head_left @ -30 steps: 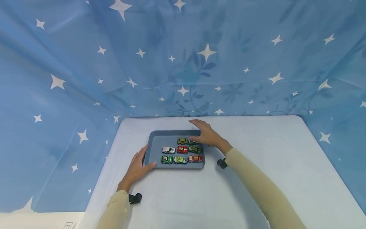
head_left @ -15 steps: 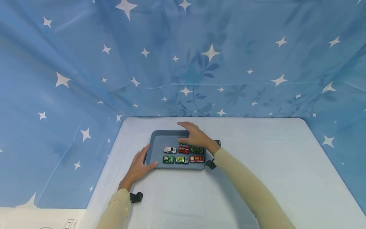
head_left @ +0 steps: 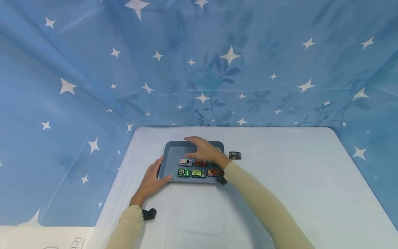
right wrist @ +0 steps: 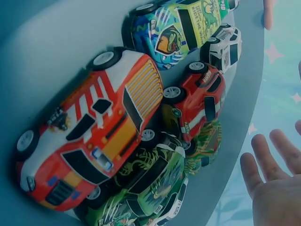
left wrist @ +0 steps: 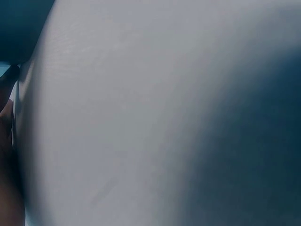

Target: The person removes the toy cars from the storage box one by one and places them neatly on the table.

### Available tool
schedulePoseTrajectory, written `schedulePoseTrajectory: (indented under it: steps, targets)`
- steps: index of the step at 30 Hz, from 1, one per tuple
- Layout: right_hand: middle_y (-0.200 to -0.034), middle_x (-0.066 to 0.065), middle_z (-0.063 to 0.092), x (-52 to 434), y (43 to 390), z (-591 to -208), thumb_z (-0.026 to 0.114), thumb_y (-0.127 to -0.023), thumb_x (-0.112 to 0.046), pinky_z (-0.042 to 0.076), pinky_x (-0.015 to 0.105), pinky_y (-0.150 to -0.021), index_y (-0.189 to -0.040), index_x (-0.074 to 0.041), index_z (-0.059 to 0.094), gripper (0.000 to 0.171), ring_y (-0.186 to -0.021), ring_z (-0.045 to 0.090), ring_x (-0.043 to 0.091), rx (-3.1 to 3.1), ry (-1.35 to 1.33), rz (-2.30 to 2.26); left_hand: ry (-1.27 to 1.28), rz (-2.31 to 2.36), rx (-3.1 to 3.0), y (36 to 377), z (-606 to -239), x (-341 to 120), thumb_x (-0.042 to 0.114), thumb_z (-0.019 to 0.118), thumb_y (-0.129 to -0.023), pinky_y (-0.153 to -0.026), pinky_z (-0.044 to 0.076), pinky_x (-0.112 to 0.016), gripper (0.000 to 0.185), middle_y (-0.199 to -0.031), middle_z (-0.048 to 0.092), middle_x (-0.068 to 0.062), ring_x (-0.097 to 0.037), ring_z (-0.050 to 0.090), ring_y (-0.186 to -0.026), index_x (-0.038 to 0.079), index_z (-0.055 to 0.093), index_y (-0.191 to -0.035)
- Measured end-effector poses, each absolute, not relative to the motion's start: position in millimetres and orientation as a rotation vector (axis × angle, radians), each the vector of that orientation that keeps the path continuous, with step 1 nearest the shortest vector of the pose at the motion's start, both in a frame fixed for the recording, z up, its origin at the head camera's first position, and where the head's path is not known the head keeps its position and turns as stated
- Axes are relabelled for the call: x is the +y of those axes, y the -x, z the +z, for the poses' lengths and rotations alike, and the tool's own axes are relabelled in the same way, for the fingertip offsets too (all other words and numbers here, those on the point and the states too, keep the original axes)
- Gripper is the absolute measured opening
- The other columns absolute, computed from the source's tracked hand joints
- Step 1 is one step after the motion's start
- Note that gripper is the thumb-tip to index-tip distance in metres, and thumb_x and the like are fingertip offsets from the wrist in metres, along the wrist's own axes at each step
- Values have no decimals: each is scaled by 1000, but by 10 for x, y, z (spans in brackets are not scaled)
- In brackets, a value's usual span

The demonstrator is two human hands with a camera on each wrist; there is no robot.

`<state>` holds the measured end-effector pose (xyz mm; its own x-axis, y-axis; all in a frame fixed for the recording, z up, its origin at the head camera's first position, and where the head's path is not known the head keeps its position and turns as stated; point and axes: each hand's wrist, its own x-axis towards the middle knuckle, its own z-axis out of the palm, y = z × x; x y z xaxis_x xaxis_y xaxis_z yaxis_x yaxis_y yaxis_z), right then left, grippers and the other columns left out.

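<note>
A shallow grey-blue tray (head_left: 169,166) holds several small toy cars. Over its back part hovers my right hand (head_left: 205,152), thumb and fingers spread apart, with nothing seen between them. Beneath that hand sit a white car (head_left: 185,162) and a red car (head_left: 200,163). The front row has a green car (head_left: 184,173), a yellow-green car (head_left: 198,173) and an orange car (right wrist: 91,132). A camouflage car (right wrist: 204,146) shows in the right wrist view. My left hand (head_left: 150,181) rests at the tray's left front corner, fingers along its left side, thumb by the near rim.
A dark toy car (head_left: 235,155) stands on the white table (head_left: 295,180), just right of the tray. Blue star-patterned cloth (head_left: 199,62) hangs behind and at both sides. The left wrist view is mostly blurred white surface.
My right hand has moved left across the tray. The dark car to the tray's right has come out from behind my wrist. My left hand has stayed at the corner.
</note>
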<state>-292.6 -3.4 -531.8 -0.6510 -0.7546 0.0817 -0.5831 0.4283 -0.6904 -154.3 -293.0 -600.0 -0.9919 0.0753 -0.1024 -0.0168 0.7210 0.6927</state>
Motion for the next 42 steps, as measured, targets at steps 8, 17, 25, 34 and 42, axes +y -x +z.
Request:
schedulePoseTrajectory:
  steps: [8, 17, 25, 34, 42]
  targets:
    - [-164, 16, 46, -130, 2917, -5354, 78, -101, -29, 35, 50, -123, -162, -3, 46, 73, -152, 42, 34, 2414, 1122, -1031, -36, 1126, 2803, 1546, -6014, -2941, 57, 74, -96, -119, 18, -78, 101, -176, 18, -19, -50, 10, -159, 27, 18, -174]
    - [-160, 15, 52, -201, 2859, -5418, 75, -103, -32, 43, 50, -117, -159, -3, 51, 67, -144, 51, 33, 2409, 1138, -938, -44, 1144, 2789, 1551, -6030, -2918, 57, 73, -96, -120, 17, -77, 101, -177, 17, -16, -49, 9, -160, 28, 17, -174]
    - [-152, 16, 59, -269, 2833, -5403, 73, -105, -24, 49, 48, -112, -152, 1, 58, 55, -137, 58, 32, 2355, 1159, -899, -34, 1138, 2802, 1551, -6037, -2933, 59, 73, -96, -119, 18, -78, 100, -177, 18, -16, -49, 9, -160, 30, 17, -174]
    - [-145, 15, 65, -359, 2826, -5388, 74, -104, -17, 53, 45, -107, -146, 2, 64, 48, -129, 64, 30, 2318, 1156, -838, -36, 1171, 2804, 1532, -6048, -2953, 57, 75, -95, -119, 18, -78, 100, -176, 19, -18, -50, 10, -160, 29, 20, -174]
    - [-141, 14, 68, -371, 2868, -5479, 76, -102, -16, 55, 44, -104, -143, 1, 67, 45, -126, 67, 28, 2316, 1138, -841, -23, 1158, 2784, 1542, -6009, -2951, 57, 74, -95, -120, 18, -76, 100, -177, 16, -17, -48, 8, -161, 30, 18, -174]
